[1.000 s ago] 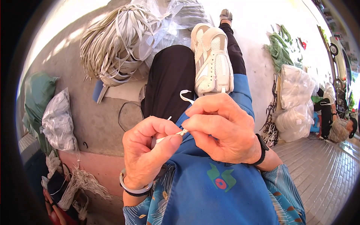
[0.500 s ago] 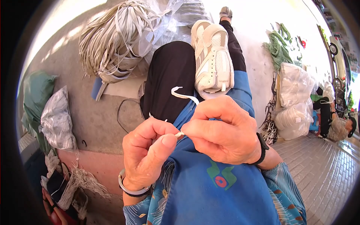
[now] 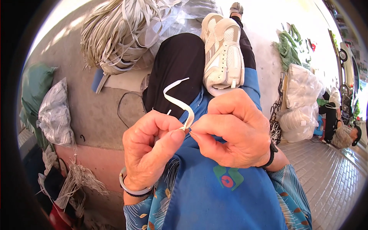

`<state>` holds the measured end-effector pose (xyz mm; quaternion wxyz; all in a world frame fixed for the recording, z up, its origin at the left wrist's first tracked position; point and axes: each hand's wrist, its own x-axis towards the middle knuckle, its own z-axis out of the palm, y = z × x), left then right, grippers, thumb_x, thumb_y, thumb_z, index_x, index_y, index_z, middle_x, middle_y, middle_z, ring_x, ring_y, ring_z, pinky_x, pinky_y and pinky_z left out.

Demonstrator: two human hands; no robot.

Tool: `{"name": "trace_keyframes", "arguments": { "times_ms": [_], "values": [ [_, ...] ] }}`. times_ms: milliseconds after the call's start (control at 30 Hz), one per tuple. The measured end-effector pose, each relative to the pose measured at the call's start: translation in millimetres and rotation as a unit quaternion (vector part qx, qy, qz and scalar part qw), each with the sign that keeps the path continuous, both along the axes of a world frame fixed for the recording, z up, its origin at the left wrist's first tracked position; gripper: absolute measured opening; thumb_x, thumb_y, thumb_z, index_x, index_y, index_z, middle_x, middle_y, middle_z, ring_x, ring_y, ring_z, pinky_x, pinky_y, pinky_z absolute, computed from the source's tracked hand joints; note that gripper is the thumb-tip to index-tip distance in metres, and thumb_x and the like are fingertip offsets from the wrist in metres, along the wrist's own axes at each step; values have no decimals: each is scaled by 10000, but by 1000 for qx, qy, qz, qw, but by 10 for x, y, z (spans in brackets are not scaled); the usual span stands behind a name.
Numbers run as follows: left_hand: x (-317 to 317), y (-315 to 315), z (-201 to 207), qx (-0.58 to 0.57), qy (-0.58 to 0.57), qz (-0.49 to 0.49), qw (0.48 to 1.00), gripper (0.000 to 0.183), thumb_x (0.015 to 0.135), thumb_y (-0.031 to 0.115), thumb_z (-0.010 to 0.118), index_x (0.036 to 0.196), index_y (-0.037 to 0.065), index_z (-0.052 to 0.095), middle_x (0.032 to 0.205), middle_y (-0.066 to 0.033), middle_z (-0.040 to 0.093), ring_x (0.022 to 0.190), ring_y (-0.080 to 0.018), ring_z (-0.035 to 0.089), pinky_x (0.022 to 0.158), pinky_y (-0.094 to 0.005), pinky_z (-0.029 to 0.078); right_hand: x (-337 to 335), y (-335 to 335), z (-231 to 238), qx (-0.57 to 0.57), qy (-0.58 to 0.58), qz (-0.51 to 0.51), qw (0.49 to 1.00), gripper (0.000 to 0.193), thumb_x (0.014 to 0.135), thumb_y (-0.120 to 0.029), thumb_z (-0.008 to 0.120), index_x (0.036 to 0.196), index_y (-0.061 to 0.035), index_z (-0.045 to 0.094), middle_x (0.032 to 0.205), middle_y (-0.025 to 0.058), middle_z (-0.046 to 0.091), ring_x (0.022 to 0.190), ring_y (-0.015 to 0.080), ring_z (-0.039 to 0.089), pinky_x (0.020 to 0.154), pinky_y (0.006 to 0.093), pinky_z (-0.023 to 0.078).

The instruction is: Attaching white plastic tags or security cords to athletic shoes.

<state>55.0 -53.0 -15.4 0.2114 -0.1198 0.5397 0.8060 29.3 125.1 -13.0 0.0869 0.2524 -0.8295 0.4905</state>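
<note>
A flat white shoelace (image 3: pixel 177 100) curls upward from between my fingertips, its thin tip above my dark trouser leg. Thumb and forefinger of my left hand (image 3: pixel 151 147) pinch its lower end, where a small knotted bit shows. My right hand (image 3: pixel 232 132) is closed in a pinch right beside that knot. What its fingertips hold, if anything, is hidden. Another short white lace tip (image 3: pixel 169 112) pokes out above my left hand. Beyond my right hand, a pair of cream and beige sneakers (image 3: pixel 224 57) rests on my lap; the nearer one shows a row of eyelets without lace.
A large bundle of beige laces (image 3: pixel 119 34) lies at the far left. Clear plastic bags (image 3: pixel 55 113) stand at the left, and more filled bags (image 3: pixel 301 122) at the right beside dark cords. A blue apron (image 3: pixel 226 203) covers my lap. Another person (image 3: pixel 341 132) sits far right.
The shoelace's free end, which lay near my right hand, now rises in a curve from my left fingertips. My right fingertips have come slightly away from the knot. The view has shifted slightly.
</note>
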Motion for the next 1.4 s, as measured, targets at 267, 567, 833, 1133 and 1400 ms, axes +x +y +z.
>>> {"name": "trace_keyframes", "arguments": {
  "times_ms": [267, 567, 833, 1133, 1400],
  "values": [
    [27, 25, -6, -51, 60, -17, 997, 36, 844, 17, 590, 842, -11, 568, 679, 50, 482, 581, -5, 371, 506, -169, 275, 24, -26, 10, 18, -23, -2, 1000, 239, 568, 85, 698, 767, -32, 639, 745, 64, 540, 591, 155, 536, 478, 247, 436],
    [11, 42, -98, -175, 211, -21, 961, 46, 793, -2, 626, 798, 4, 581, 665, -2, 483, 543, -51, 399, 473, -208, 296, 12, -38, 46, 41, -38, 4, 998, 222, 575, 87, 678, 747, -41, 620, 689, 48, 553, 545, 139, 532, 443, 242, 432],
    [5, 78, -72, -253, 272, -18, 928, 91, 744, -53, 636, 785, 12, 587, 632, -10, 473, 490, -62, 404, 430, -214, 295, 6, -69, 27, 61, -10, -5, 998, 226, 551, 82, 644, 735, -40, 597, 672, 55, 539, 532, 161, 522, 434, 256, 413],
    [2, 64, -108, -214, 244, -25, 945, 59, 781, -27, 628, 782, 4, 577, 626, -4, 474, 507, -49, 420, 439, -211, 307, -45, -73, 0, 31, -13, 5, 999, 204, 552, 97, 577, 710, -31, 570, 672, 53, 508, 504, 129, 472, 410, 241, 360],
    [-17, 3, -62, 41, 9, -40, 998, 89, 867, 75, 573, 831, -5, 555, 697, 28, 500, 590, -24, 401, 501, -180, 305, -65, -50, -21, -98, -234, 46, 966, 132, 641, 90, 562, 708, -22, 551, 704, 24, 495, 487, 55, 394, 429, 195, 306]
  ]
}}
